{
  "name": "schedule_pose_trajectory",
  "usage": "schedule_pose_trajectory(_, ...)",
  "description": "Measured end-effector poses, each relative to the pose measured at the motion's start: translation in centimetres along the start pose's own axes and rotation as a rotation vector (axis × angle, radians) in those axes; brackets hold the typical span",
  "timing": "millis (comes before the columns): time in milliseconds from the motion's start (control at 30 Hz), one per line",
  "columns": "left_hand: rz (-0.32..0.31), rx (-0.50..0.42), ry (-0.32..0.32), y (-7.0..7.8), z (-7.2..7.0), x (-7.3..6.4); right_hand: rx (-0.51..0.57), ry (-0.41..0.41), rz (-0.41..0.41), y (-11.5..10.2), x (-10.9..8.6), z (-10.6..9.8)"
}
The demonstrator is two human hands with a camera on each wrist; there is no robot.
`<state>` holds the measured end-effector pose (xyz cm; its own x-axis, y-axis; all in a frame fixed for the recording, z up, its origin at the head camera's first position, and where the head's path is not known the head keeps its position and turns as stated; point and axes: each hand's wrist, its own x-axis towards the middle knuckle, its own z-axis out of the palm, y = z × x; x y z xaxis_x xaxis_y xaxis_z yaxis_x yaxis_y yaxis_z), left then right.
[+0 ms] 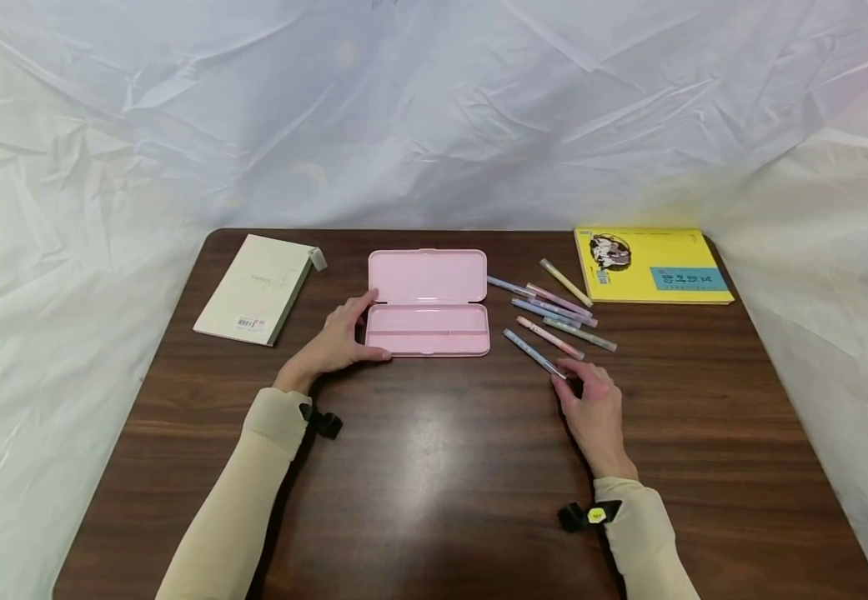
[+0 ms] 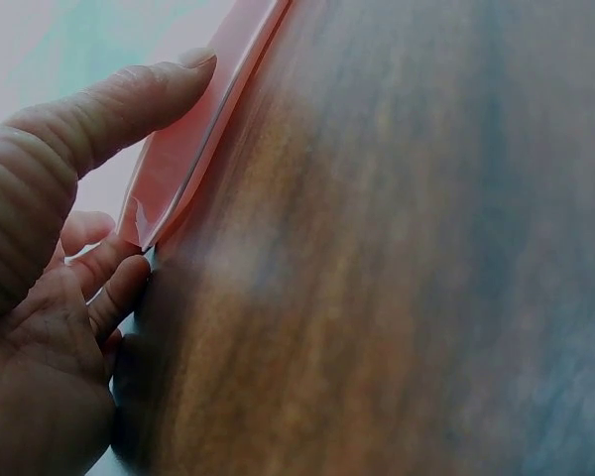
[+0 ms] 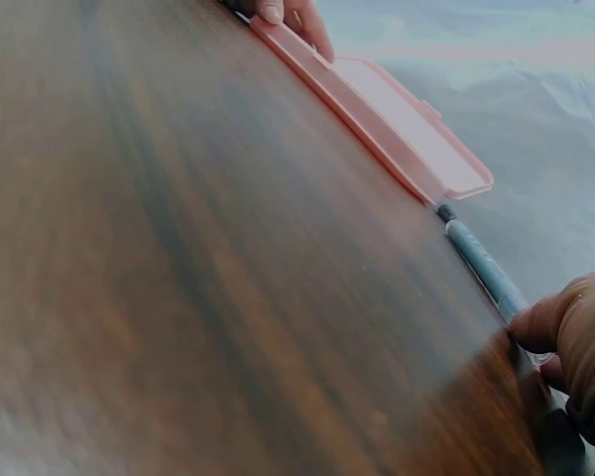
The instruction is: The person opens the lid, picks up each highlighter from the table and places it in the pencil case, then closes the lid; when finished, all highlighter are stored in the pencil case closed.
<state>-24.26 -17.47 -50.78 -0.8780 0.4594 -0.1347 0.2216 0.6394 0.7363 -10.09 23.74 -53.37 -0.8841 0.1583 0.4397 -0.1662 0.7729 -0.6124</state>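
An opened pink pencil case (image 1: 428, 319) lies on the table with its lid (image 1: 428, 277) folded back. My left hand (image 1: 338, 337) grips its left end, the thumb along the front edge and the fingers at the side near the hinge. In the left wrist view the thumb (image 2: 129, 104) lies over the case's wall (image 2: 193, 149). To the right of the case, my right hand (image 1: 594, 408) pinches the near end of a blue pen (image 1: 529, 350) between thumb and fingers. The right wrist view shows this pen (image 3: 484, 266) pointing toward the case's corner.
Several pens in pastel colours, among them a pink one (image 1: 551, 337) and a yellow one (image 1: 565, 282), lie loosely right of the case. A cream book (image 1: 253, 287) is at the far left, a yellow book (image 1: 651, 250) at the far right. A white sheet (image 1: 434, 125) hangs behind the table.
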Motion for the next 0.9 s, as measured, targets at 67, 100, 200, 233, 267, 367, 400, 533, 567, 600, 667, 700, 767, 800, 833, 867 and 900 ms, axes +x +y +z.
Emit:
schedule_pose_trajectory(67, 0.002, -0.001, 0.000, 0.06, -0.06, 0.01, -0.003, 0.007, -0.008, -0.08, 0.04, 0.01)
schedule_pose_trajectory(100, 0.003, 0.000, 0.001, 0.07, -0.07, 0.02, -0.003, 0.009, -0.010, -0.07, 0.05, 0.03)
schedule_pose_trajectory(200, 0.005, 0.000, -0.001, 0.06, -0.11, 0.02, -0.006, 0.019, -0.015, -0.09, 0.06, 0.06)
schedule_pose_trajectory(233, 0.004, 0.000, 0.000, 0.03, -0.10, 0.01, -0.007, 0.020, -0.016, -0.11, 0.05, 0.07)
schedule_pose_trajectory(267, 0.005, 0.002, 0.000, 0.00, -0.08, 0.01, -0.007, 0.019, -0.013, -0.09, 0.05, 0.09)
schedule_pose_trajectory(367, 0.005, -0.002, -0.001, -0.08, -0.02, -0.04, -0.004, 0.015, -0.001, -0.15, 0.02, 0.08)
schedule_pose_trajectory(400, 0.005, -0.004, 0.000, -0.08, -0.01, -0.05, -0.003, 0.012, 0.003, -0.20, 0.02, 0.05)
schedule_pose_trajectory(533, 0.002, -0.012, -0.001, -0.13, 0.05, -0.09, 0.000, 0.012, 0.019, -0.39, 0.00, -0.11)
schedule_pose_trajectory(567, 0.002, -0.013, 0.000, -0.15, 0.05, -0.08, 0.001, 0.015, 0.022, -0.41, -0.01, -0.13)
schedule_pose_trajectory(600, 0.000, -0.014, 0.000, -0.16, 0.06, -0.08, 0.000, 0.017, 0.024, -0.43, 0.00, -0.15)
schedule_pose_trajectory(667, 0.000, -0.013, -0.002, -0.17, 0.05, -0.07, 0.001, 0.024, 0.025, -0.40, 0.00, -0.14)
schedule_pose_trajectory(700, 0.000, -0.011, -0.003, -0.17, 0.05, -0.06, 0.001, 0.030, 0.021, -0.41, 0.01, -0.13)
schedule_pose_trajectory(767, 0.002, -0.007, -0.004, -0.15, 0.04, -0.06, 0.004, 0.041, 0.011, -0.41, 0.04, -0.11)
schedule_pose_trajectory(800, 0.003, -0.005, -0.005, -0.15, 0.04, -0.06, 0.006, 0.047, 0.005, -0.43, 0.07, -0.11)
schedule_pose_trajectory(833, 0.003, -0.003, -0.005, -0.14, 0.04, -0.06, 0.009, 0.054, -0.002, -0.46, 0.11, -0.10)
schedule_pose_trajectory(867, 0.003, -0.003, -0.005, -0.15, 0.05, -0.05, 0.014, 0.059, -0.009, -0.49, 0.17, -0.09)
schedule_pose_trajectory(900, 0.003, -0.002, -0.004, -0.14, 0.07, -0.02, 0.018, 0.064, -0.013, -0.55, 0.25, -0.07)
